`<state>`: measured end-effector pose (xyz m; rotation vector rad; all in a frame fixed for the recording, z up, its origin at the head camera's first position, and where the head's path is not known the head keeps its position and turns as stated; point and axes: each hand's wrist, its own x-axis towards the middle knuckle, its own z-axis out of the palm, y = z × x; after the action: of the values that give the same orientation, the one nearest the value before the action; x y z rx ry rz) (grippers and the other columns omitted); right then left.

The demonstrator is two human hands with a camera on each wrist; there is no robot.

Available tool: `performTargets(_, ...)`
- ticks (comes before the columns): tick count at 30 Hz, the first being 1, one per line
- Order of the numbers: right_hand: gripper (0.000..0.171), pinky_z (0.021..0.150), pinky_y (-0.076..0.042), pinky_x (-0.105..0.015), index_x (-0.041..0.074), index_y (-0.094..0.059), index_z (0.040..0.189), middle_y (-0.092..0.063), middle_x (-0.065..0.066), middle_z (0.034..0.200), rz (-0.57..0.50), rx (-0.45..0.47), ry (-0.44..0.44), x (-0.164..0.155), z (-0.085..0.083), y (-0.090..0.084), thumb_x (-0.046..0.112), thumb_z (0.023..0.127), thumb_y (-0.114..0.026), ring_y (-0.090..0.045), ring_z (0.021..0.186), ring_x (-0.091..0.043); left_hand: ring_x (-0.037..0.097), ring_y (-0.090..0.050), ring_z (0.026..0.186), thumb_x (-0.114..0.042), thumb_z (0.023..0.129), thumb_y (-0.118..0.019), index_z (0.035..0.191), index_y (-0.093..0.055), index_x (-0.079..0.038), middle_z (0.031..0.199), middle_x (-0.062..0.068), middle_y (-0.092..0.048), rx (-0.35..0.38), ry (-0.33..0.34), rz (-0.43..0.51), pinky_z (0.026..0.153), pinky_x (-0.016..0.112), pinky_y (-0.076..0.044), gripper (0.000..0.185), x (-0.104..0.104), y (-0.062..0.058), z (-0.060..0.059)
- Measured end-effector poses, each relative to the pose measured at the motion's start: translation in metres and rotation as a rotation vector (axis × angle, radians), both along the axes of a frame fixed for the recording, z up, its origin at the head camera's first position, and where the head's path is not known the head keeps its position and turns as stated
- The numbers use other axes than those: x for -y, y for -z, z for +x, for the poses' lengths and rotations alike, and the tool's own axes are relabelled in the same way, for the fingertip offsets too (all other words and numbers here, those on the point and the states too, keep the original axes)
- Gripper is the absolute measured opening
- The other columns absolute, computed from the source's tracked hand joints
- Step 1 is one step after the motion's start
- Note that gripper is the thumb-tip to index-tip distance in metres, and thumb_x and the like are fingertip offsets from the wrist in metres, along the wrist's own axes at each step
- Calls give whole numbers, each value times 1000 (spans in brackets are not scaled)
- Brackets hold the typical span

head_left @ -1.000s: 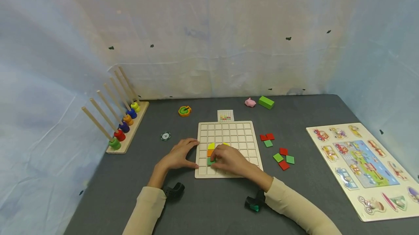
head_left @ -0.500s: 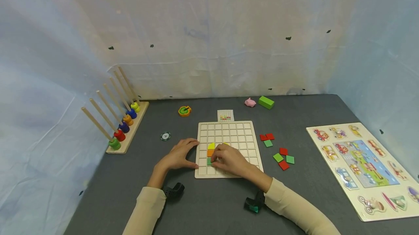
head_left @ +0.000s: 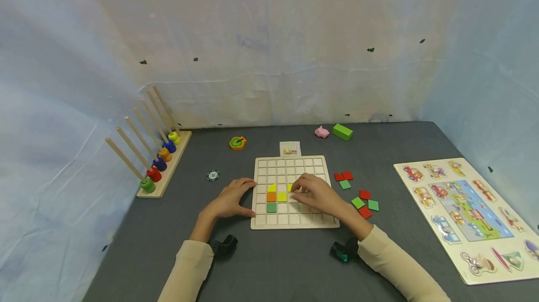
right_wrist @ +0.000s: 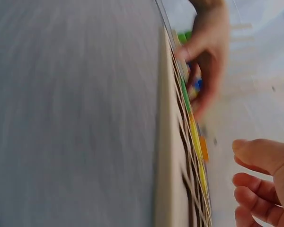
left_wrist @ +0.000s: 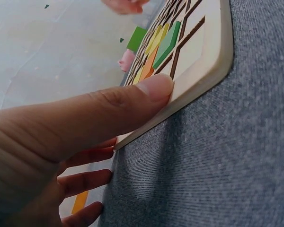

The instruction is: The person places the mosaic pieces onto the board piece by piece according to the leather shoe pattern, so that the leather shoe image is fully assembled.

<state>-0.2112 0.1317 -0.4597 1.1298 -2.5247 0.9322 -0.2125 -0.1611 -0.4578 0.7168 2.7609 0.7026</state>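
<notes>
A wooden grid board [head_left: 275,170] lies on the dark table. My left hand [head_left: 229,199] rests along its left edge, fingers spread and the thumb [left_wrist: 128,106] touching the rim in the left wrist view. In the grid sit a green tile [head_left: 271,208], an orange tile [head_left: 271,197] above it, a yellow tile [head_left: 282,197] beside the orange one, and yellow pieces [head_left: 272,187] one row higher, one partly hidden by fingers. My right hand [head_left: 317,194] hovers over the board's right half. Its thumb and loosely bent fingers [right_wrist: 248,182] stand apart in the right wrist view, holding nothing.
Loose red and green tiles [head_left: 365,212] lie right of the board. A pattern card [head_left: 290,148] touches its far edge. A peg stand [head_left: 168,171] is at left, a picture puzzle [head_left: 456,246] at right. A pink pig [head_left: 322,132] and green block [head_left: 342,132] sit behind.
My right hand has let go of the green tile in the lower left of the grid and moved right and up, uncovering the yellow tile. The left hand stays in place.
</notes>
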Motion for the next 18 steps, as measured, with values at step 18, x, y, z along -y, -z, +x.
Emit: performTargets(18,30,75,-45,-45,1,-64,110,-57,-15,104,28,62,234,-122,-25,10,-8,81,-63,-54,92,-28,29,-32,131,-42,66,-83,139,-44,-11,142,7,-39,6,-5,-2,104,54,-26,88,1,0,0)
